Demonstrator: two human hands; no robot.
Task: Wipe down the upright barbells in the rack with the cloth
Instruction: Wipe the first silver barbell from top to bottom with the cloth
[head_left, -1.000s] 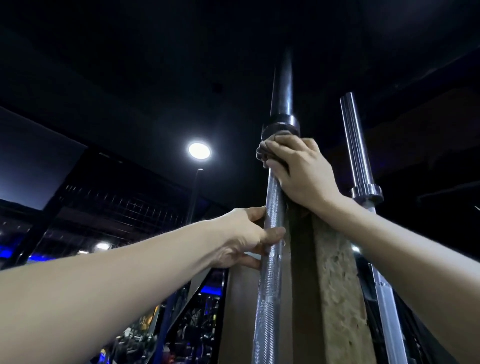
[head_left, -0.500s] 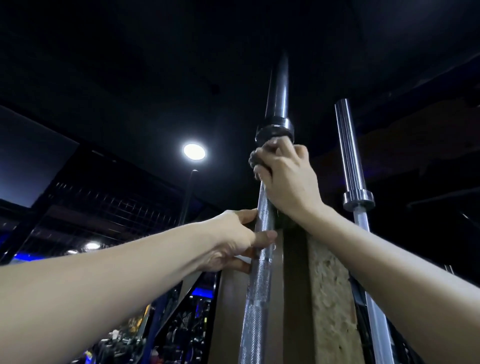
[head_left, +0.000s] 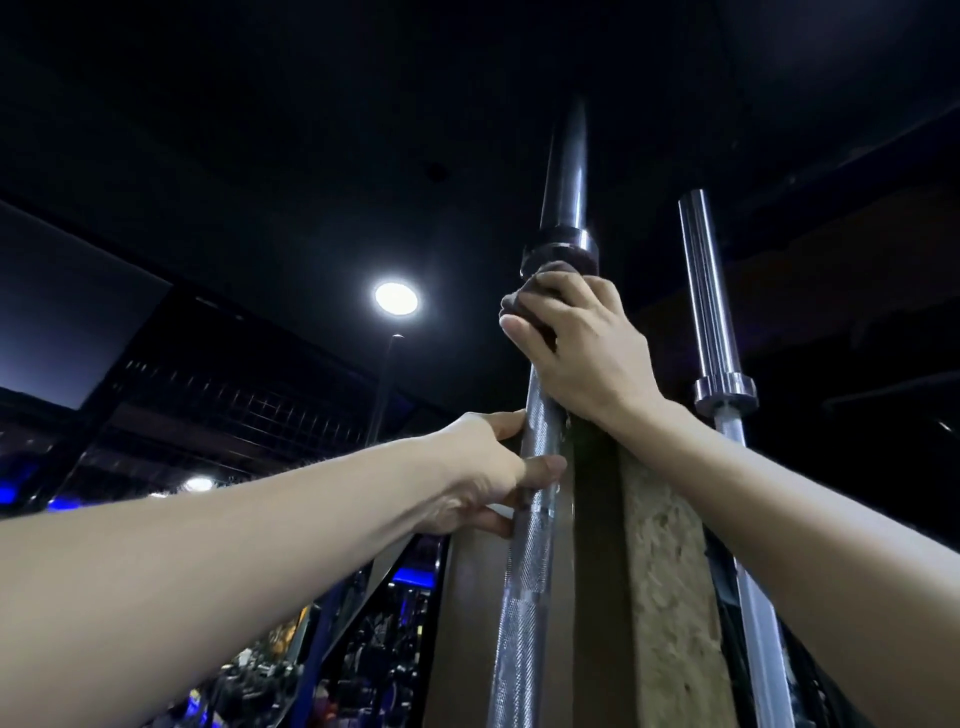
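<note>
**Inspector:** Report the barbell's position and orientation.

**Operator:** I see the near barbell (head_left: 524, 571) standing on end, its long axis running from the bottom edge of the view up toward the dark ceiling, leaning slightly right as it rises. The knurled shaft is at centre; the collar (head_left: 560, 254) and darker sleeve point upward above it. It stands directly in front of a pillar (head_left: 670, 571) with a rough, pale face.

**Inspector:** The cloth?

**Operator:** I can make out a dark cloth (head_left: 524, 306) bunched against the shaft just under the collar. Most of it is hidden beneath the fingers.

**Inspector:** Hands?

**Operator:** The right hand (head_left: 587, 353) is curled round the shaft with the cloth pressed beneath it, fingers wrapped tight, the top knuckles touching the collar's underside. The left hand (head_left: 483, 467) is lower on the same shaft, thumb across the front of the knurling and fingers curled round the far side, a narrow grip holding the bar. The two hands are apart, with bare shaft between them.

**Inspector:** Surroundings?

**Operator:** I note a second barbell (head_left: 711, 312) upright to the right of the pillar, chrome sleeve pointing up, untouched by either hand. A round ceiling light (head_left: 396, 298) glows to the left. Gym equipment at lower left is too dim to identify.
</note>
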